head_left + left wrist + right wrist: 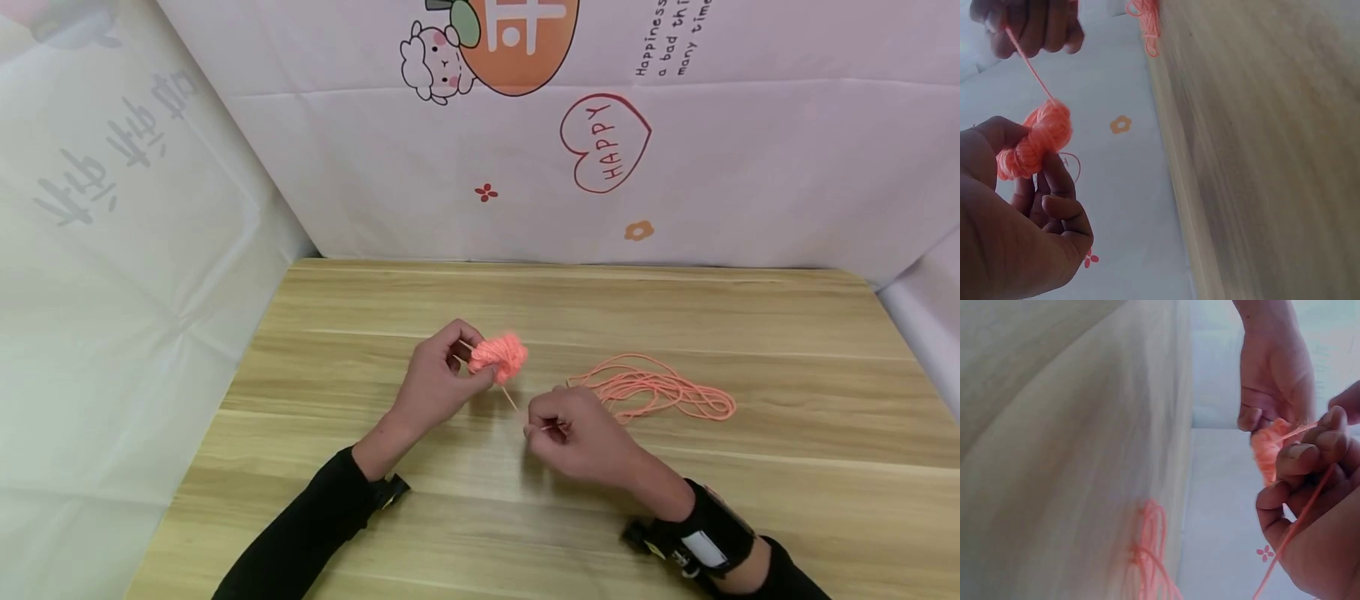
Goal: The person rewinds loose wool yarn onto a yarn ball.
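Observation:
My left hand (437,375) pinches a small coral-pink ball of yarn (501,357) between thumb and fingers, above the table. In the left wrist view the wound yarn (1049,130) looks narrowed in the middle where the thumb and fingers press it. A short taut strand (511,400) runs from the ball to my right hand (581,433), whose curled fingers pinch it. In the right wrist view the yarn strand (1300,520) continues down past the right palm. Loose loops of the same yarn (663,392) lie on the table behind and right of the right hand.
The wood-grain table (360,317) lies under both hands. A white printed cloth (420,183) hangs behind its far edge, and more white cloth (150,317) hangs at the left. A strapped device (712,533) sits on the right wrist.

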The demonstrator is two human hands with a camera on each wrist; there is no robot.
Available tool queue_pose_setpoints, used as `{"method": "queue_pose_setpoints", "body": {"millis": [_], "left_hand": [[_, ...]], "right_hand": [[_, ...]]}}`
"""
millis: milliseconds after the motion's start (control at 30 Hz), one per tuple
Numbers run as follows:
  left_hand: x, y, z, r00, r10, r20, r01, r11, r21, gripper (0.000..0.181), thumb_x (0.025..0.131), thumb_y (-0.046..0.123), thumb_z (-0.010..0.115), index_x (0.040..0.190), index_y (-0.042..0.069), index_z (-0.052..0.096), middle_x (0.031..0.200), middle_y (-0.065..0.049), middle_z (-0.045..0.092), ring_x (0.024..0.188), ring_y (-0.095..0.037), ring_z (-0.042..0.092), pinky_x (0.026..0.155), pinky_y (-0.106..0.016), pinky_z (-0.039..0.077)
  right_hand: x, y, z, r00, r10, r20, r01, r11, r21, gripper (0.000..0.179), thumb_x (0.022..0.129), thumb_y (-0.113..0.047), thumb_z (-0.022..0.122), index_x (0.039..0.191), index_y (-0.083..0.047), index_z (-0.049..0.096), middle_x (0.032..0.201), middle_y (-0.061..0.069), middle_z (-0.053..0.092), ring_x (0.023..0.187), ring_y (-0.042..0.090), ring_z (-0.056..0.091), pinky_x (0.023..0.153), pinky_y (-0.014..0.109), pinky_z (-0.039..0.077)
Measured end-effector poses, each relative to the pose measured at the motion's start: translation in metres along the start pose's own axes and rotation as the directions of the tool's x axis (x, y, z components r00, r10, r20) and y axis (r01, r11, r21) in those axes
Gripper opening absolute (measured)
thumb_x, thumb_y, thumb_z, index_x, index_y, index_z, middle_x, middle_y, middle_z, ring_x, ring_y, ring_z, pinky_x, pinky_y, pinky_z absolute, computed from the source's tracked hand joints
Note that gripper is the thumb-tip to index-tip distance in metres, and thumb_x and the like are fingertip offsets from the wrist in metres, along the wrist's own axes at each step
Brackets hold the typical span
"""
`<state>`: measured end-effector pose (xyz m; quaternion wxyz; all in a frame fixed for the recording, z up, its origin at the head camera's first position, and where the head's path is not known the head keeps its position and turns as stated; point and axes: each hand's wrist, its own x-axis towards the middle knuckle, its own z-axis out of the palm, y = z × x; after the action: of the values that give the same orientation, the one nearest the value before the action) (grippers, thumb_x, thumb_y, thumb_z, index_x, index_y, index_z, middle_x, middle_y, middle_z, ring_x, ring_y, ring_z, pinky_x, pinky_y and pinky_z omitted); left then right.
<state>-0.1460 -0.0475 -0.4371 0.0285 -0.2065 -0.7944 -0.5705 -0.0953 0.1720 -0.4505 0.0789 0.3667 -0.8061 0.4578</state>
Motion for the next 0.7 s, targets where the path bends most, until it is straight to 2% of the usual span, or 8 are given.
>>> {"method": "queue_pose_setpoints", "body": {"millis": [67, 167, 267, 367, 433, 567, 700], "left_hand": [[0.000, -0.007, 0.002, 0.999, -0.027, 0.035, 0.026, 0.999, 0.039, 0.024, 0.078, 0.014, 0.075, 0.095, 0.020, 0.059, 0.082, 0.002, 0.060, 0.075, -0.015, 0.055, 0.056, -0.027, 0.039], [0.000, -0.012, 0.004, 0.996, -0.034, 0.079, 0.029, 0.997, 0.068, 0.026, 0.078, 0.018, 0.076, 0.096, 0.022, 0.059, 0.084, 0.005, 0.062, 0.077, -0.010, 0.057, 0.058, -0.027, 0.041], [-0.001, -0.014, 0.004, 0.991, -0.020, 0.130, 0.010, 0.997, 0.072, 0.027, 0.079, 0.018, 0.076, 0.098, 0.021, 0.058, 0.087, 0.006, 0.062, 0.079, -0.010, 0.058, 0.060, -0.029, 0.043], [-0.002, -0.014, 0.005, 0.978, -0.004, 0.208, -0.015, 0.996, 0.090, 0.027, 0.079, 0.016, 0.076, 0.100, 0.021, 0.058, 0.089, 0.008, 0.061, 0.080, -0.010, 0.059, 0.061, -0.030, 0.045], [-0.001, -0.013, 0.005, 0.961, 0.008, 0.277, -0.038, 0.994, 0.102, 0.029, 0.079, 0.015, 0.075, 0.102, 0.022, 0.059, 0.090, 0.008, 0.061, 0.081, -0.010, 0.059, 0.063, -0.029, 0.048], [-0.002, -0.011, 0.006, 0.911, 0.026, 0.412, -0.071, 0.993, 0.095, 0.030, 0.078, 0.014, 0.074, 0.104, 0.024, 0.062, 0.091, 0.009, 0.062, 0.081, -0.009, 0.056, 0.063, -0.026, 0.048], [-0.003, -0.009, 0.006, 0.867, 0.051, 0.496, -0.079, 0.996, 0.035, 0.031, 0.076, 0.012, 0.072, 0.103, 0.025, 0.063, 0.089, 0.009, 0.061, 0.079, -0.012, 0.054, 0.062, -0.026, 0.046]], "right_hand": [[0.002, -0.003, -0.004, 0.999, -0.031, -0.037, 0.032, 0.999, 0.018, 0.034, 0.074, 0.006, 0.059, 0.063, -0.022, 0.043, 0.054, -0.009, 0.033, 0.050, 0.005, 0.034, 0.050, 0.026, 0.035], [0.005, -0.010, -0.009, 0.996, -0.054, -0.074, 0.058, 0.997, 0.049, 0.036, 0.076, 0.010, 0.057, 0.068, -0.024, 0.046, 0.057, -0.010, 0.037, 0.049, 0.009, 0.036, 0.045, 0.032, 0.035], [0.006, -0.014, -0.012, 0.994, -0.054, -0.094, 0.060, 0.996, 0.067, 0.036, 0.078, 0.011, 0.057, 0.070, -0.023, 0.047, 0.062, -0.011, 0.039, 0.050, 0.012, 0.038, 0.044, 0.036, 0.035], [0.006, -0.013, -0.012, 0.993, -0.041, -0.112, 0.050, 0.996, 0.077, 0.033, 0.081, 0.010, 0.058, 0.073, -0.022, 0.050, 0.065, -0.012, 0.043, 0.054, 0.009, 0.040, 0.045, 0.037, 0.037], [0.005, -0.009, -0.011, 0.992, -0.029, -0.126, 0.039, 0.996, 0.080, 0.031, 0.084, 0.008, 0.058, 0.076, -0.021, 0.053, 0.067, -0.012, 0.045, 0.056, 0.007, 0.041, 0.045, 0.034, 0.037], [0.001, 0.000, -0.010, 0.990, 0.000, -0.140, 0.013, 0.995, 0.097, 0.029, 0.089, 0.006, 0.057, 0.079, -0.021, 0.056, 0.067, -0.012, 0.046, 0.057, 0.006, 0.041, 0.045, 0.032, 0.037], [0.000, 0.004, -0.010, 0.990, 0.030, -0.137, -0.015, 0.994, 0.107, 0.026, 0.092, 0.003, 0.057, 0.081, -0.020, 0.058, 0.067, -0.013, 0.047, 0.056, 0.006, 0.043, 0.045, 0.036, 0.038]]}}
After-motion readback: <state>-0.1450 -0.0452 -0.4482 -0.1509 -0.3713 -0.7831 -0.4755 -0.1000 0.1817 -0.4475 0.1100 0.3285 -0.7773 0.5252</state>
